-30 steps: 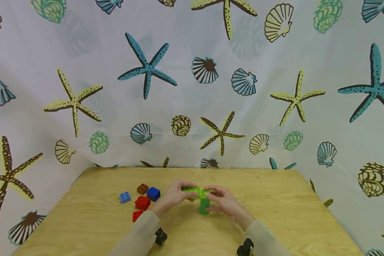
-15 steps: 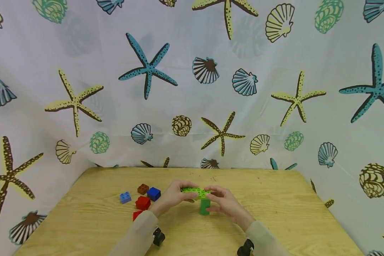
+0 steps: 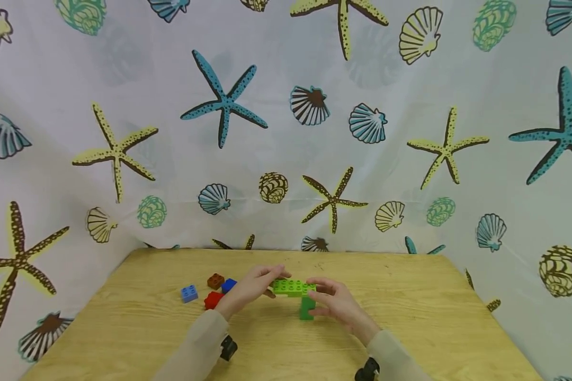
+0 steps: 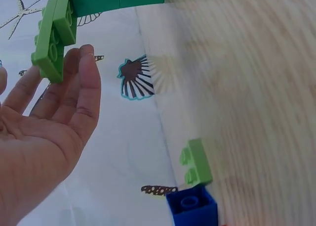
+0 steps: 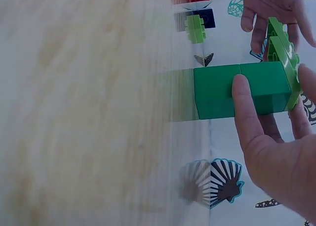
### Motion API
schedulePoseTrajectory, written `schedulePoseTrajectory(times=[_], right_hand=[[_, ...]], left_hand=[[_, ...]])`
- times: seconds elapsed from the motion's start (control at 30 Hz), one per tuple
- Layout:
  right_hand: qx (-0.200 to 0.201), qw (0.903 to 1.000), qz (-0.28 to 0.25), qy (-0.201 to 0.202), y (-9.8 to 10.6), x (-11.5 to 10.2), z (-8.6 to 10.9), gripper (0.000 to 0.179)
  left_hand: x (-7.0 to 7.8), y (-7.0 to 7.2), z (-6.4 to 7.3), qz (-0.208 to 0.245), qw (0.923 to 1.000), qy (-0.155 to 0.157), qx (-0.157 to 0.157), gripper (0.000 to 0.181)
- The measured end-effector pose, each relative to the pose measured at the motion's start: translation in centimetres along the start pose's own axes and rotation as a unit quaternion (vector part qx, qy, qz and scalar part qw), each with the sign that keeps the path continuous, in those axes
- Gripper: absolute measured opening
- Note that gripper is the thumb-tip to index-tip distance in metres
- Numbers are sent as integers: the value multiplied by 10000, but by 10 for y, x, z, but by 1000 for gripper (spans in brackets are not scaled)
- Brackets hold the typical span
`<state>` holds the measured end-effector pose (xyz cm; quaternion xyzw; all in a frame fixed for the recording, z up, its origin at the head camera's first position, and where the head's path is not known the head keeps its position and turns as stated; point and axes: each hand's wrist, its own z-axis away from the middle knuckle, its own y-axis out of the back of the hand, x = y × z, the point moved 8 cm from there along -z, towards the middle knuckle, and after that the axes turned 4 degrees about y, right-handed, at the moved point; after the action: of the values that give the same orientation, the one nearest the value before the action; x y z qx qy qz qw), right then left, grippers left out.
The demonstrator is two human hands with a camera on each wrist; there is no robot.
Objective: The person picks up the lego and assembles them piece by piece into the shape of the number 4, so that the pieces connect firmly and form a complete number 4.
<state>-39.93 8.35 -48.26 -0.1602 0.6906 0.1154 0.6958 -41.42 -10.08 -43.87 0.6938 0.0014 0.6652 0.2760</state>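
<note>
A stack of dark green bricks [image 3: 307, 308] stands upright on the table, and lime-green bricks [image 3: 288, 288] lie across its top, overhanging to the left. My right hand [image 3: 340, 307] holds this stack. In the right wrist view one finger lies along the near face of the green bricks [image 5: 215, 95], others pass behind, and the thumb is at the lime top. My left hand [image 3: 250, 288] is at the overhanging end with thumb and fingers spread apart. Seen from the left wrist, its fingers extend behind the stepped lime pieces [image 4: 49, 53].
Left of the stack lie a light blue brick [image 3: 189, 293], a brown brick [image 3: 215, 281], a red brick [image 3: 213, 300] and a darker blue brick [image 3: 229, 286], partly behind my left hand. The left wrist view also shows a loose lime-green brick [image 4: 198, 161]. A shell-patterned curtain [image 3: 286, 159] hangs behind the table.
My left hand has let go of the lime bricks' left end and drawn slightly left, its thumb lifted away. My right hand stays on the stack.
</note>
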Motion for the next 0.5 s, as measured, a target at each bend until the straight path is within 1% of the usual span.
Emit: schedulePoseTrajectory(times=[0.13, 0.27, 0.5], right_hand=[[27, 9999, 131, 66, 3, 0, 1, 53], [-76, 9998, 165, 100, 0, 0, 0, 56], [-107, 9998, 163, 73, -1, 1, 0, 55]], left_hand=[[2, 8, 3, -303, 9995, -17, 131, 55], [-3, 22, 8, -403, 9985, 57, 370, 56], [-9, 38, 12, -598, 9971, 49, 473, 56]])
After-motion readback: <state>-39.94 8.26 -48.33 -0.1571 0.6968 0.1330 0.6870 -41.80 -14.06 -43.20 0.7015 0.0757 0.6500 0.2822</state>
